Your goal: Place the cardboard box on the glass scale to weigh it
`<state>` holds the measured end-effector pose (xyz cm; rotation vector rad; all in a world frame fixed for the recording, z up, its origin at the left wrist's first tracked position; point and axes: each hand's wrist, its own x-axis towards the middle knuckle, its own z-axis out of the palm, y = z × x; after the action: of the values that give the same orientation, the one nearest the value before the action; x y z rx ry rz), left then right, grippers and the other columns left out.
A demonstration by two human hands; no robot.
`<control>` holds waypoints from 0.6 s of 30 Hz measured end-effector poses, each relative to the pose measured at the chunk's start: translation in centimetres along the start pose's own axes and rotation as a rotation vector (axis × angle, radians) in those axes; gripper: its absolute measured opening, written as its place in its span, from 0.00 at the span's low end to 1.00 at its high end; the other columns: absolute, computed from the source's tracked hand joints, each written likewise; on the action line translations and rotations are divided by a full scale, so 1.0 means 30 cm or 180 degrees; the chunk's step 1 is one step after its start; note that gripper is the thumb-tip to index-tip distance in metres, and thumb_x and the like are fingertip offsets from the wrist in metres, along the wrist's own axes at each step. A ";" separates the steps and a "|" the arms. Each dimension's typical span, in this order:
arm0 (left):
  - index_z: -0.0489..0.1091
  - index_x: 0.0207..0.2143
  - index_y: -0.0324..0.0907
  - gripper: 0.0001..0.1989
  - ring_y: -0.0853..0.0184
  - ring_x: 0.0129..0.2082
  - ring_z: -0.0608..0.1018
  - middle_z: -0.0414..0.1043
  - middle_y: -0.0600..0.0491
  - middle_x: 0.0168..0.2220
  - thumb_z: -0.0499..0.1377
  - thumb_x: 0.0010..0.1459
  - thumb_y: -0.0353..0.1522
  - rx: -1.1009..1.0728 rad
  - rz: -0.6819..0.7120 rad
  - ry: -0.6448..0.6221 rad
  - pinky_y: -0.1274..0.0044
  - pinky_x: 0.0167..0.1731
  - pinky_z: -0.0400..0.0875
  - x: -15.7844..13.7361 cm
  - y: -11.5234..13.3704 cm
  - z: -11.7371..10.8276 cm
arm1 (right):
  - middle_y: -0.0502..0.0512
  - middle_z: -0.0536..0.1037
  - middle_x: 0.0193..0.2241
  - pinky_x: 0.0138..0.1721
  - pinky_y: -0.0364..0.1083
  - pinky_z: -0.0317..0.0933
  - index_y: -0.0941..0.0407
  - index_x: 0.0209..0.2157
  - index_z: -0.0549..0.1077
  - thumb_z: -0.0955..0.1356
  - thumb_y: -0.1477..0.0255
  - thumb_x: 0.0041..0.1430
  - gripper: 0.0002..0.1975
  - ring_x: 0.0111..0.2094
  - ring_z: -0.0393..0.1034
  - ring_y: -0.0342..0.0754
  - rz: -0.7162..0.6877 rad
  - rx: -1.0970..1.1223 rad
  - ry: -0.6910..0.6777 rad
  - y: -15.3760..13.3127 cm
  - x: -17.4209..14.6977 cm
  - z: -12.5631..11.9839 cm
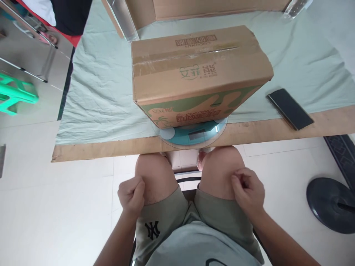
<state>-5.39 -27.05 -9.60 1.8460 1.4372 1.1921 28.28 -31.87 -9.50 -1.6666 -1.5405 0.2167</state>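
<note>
My left hand (132, 194) is closed in a loose fist beside my left knee, touching the bare thigh. Curled against the other thigh rests my right hand (249, 190); the hollow between its fingers shows nothing held. In front of both, and out of their reach of touch, a taped cardboard carton (194, 70) with green and red coconut printing sits closed on a round glass scale (198, 135). Only the scale's front edge, with its small dark display, shows under the carton.
A black phone (290, 109) lies right of the carton on the table's wooden edge (108, 150). Behind stand an open cardboard box (219, 9) and clear plastic pieces (122, 18). A green stool (16, 94) is on the floor at left, a round black base (330, 205) at right.
</note>
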 end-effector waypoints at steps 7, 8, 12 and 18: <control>0.69 0.31 0.44 0.10 0.66 0.33 0.74 0.68 0.53 0.30 0.59 0.64 0.37 -0.0584 -0.0091 0.0828 0.74 0.34 0.71 0.276 -0.054 0.120 | 0.56 0.81 0.41 0.37 0.46 0.73 0.53 0.48 0.77 0.69 0.70 0.65 0.11 0.39 0.80 0.46 0.0555 0.1018 0.0471 0.080 0.315 0.077; 0.73 0.39 0.46 0.10 0.62 0.43 0.78 0.74 0.50 0.39 0.62 0.62 0.42 -0.0808 -0.0030 0.0888 0.71 0.44 0.76 0.332 -0.051 0.134 | 0.58 0.80 0.50 0.45 0.48 0.75 0.52 0.54 0.74 0.70 0.71 0.62 0.18 0.49 0.80 0.48 0.0525 0.1277 0.0532 0.087 0.375 0.096; 0.68 0.59 0.57 0.34 0.51 0.72 0.67 0.65 0.51 0.68 0.69 0.53 0.56 -0.1674 0.0192 0.0398 0.59 0.69 0.69 0.524 0.011 0.166 | 0.59 0.64 0.70 0.61 0.53 0.70 0.46 0.68 0.59 0.68 0.78 0.52 0.41 0.67 0.68 0.51 0.0097 0.1988 0.0039 0.071 0.569 0.146; 0.66 0.61 0.56 0.42 0.51 0.75 0.64 0.71 0.50 0.62 0.63 0.51 0.65 -0.1900 0.0343 0.0019 0.57 0.77 0.61 0.587 0.146 0.203 | 0.54 0.72 0.54 0.52 0.51 0.71 0.43 0.60 0.62 0.69 0.76 0.52 0.34 0.51 0.70 0.48 -0.0212 0.2336 -0.0368 0.007 0.648 0.165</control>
<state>3.02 -11.06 -3.25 1.5064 0.8546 1.4800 29.82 -12.36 -5.03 -1.0312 -1.3610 0.7539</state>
